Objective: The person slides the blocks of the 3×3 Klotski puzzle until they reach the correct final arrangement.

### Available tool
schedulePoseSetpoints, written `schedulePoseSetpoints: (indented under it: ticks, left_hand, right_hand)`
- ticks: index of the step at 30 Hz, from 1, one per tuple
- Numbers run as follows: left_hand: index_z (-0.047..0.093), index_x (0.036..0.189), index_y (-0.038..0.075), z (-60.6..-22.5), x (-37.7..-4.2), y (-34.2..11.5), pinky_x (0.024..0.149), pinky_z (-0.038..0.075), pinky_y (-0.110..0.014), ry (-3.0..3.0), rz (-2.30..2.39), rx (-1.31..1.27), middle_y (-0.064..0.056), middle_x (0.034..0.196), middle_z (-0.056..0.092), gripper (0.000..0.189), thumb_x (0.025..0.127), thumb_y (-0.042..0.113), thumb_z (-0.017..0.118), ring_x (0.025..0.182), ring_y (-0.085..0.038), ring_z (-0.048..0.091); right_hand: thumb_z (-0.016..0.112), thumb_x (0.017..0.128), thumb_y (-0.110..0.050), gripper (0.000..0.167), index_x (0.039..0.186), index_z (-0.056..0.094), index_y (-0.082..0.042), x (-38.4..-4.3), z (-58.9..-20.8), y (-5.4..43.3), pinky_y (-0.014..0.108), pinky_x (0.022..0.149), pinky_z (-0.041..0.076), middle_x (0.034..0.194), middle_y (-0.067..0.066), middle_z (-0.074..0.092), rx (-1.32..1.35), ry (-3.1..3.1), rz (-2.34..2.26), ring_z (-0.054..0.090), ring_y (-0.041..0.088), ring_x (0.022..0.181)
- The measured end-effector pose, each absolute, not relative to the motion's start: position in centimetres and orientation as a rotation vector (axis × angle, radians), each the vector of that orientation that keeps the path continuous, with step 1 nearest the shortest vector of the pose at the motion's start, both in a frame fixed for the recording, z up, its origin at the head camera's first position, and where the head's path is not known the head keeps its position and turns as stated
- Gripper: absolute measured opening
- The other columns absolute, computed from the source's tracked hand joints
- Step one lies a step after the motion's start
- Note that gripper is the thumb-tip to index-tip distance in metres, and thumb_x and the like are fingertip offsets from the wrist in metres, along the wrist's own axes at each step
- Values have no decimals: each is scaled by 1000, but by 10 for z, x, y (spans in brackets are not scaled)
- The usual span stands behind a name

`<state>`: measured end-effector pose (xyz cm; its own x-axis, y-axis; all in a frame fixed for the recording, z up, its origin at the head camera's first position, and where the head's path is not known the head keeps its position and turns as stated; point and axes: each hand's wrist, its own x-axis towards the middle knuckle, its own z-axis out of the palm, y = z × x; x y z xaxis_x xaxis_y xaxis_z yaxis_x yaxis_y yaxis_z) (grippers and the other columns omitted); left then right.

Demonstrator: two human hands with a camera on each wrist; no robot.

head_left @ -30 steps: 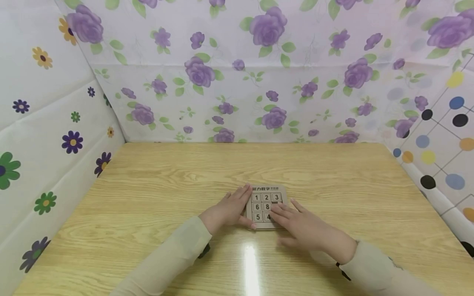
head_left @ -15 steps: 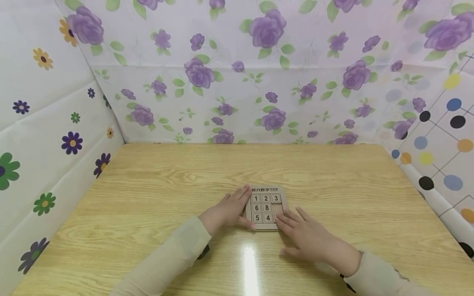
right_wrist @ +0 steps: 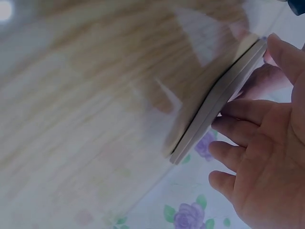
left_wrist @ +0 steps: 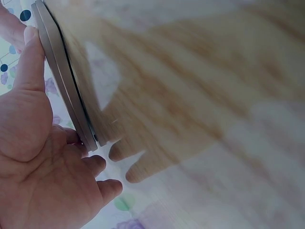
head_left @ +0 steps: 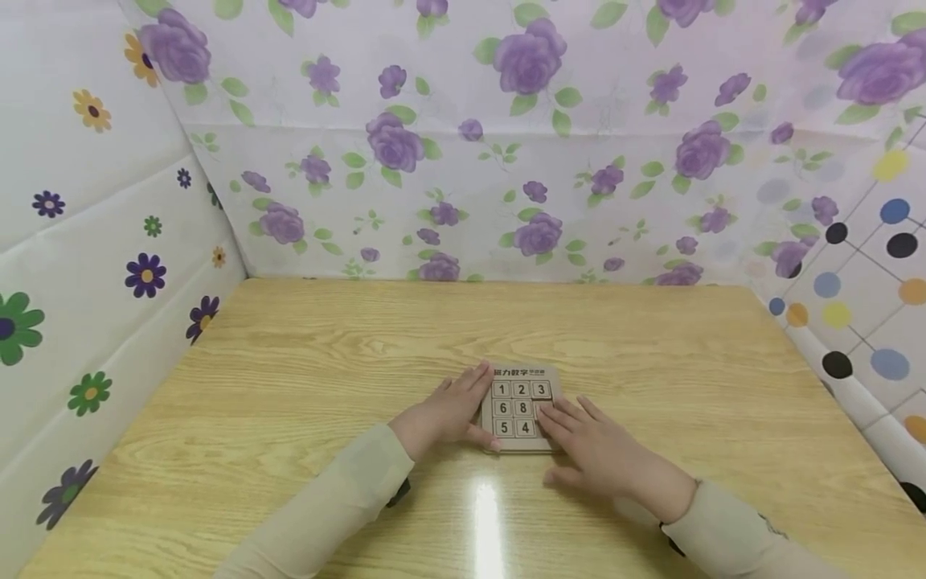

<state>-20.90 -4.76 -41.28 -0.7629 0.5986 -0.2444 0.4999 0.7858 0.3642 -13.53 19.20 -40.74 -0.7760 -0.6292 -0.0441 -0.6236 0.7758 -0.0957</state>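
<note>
A flat number sliding puzzle point(head_left: 513, 408) lies on the table, tiles 1, 2, 3, 6, 8, 5 and 4 showing. My left hand point(head_left: 443, 415) holds its left side, thumb at the near edge and fingers along the upper left. In the left wrist view, that thumb and the fingers span the puzzle's edge point(left_wrist: 63, 71). My right hand point(head_left: 604, 457) lies at the right side, its fairly straight fingertips touching the right column below tile 3. They hide the cells there, so I cannot tell what lies under them. The right wrist view shows the fingers against the board point(right_wrist: 221, 93).
The wood-grain table point(head_left: 347, 346) spreads around the puzzle. A purple-flowered cloth point(head_left: 463, 177) hangs behind it. A flower-print sheet point(head_left: 94, 322) stands on the left and a dotted sheet point(head_left: 868, 322) on the right.
My right fingertips first shifted toward the lower right corner, uncovering a gap below tile 3, then moved back up and now cover that spot. The left hand stays in place.
</note>
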Motion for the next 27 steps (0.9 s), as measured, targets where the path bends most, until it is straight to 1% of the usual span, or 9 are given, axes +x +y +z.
schedulePoseSetpoints:
  ticks: [7, 12, 20, 27]
  left_hand:
    - [9, 153, 6, -413, -208, -48, 119, 11, -51, 2628, 409, 825, -8, 161, 0, 114, 73, 58, 70, 147, -29, 5]
    - [9, 153, 6, -412, -208, -49, 119, 12, -51, 2627, 403, 828, -8, 161, 0, 113, 73, 59, 69, 148, -28, 5]
    - [9, 153, 6, -413, -209, -48, 118, 13, -51, 2638, 382, 841, -8, 161, 0, 114, 73, 60, 68, 148, -28, 5]
    - [8, 153, 6, -414, -210, -48, 118, 13, -51, 2640, 378, 846, -8, 161, 0, 114, 73, 61, 68, 147, -28, 5]
  right_hand:
    - [57, 88, -50, 76, 140, 43, 3, -138, -408, 192, 58, 114, 22, 147, 18, 40, -1025, 2905, -126, 32, 39, 138]
    - [55, 88, -55, 79, 142, 40, 1, -136, -409, 186, 55, 116, 18, 151, 16, 36, -1000, 2893, -102, 29, 35, 141]
    - [52, 87, -59, 79, 142, 43, -2, -126, -405, 174, 52, 116, 22, 150, 12, 38, -1114, 2865, -80, 30, 32, 141]
    - [51, 88, -58, 79, 142, 42, -1, -125, -405, 173, 52, 115, 23, 150, 13, 37, -1132, 2836, -83, 31, 32, 140]
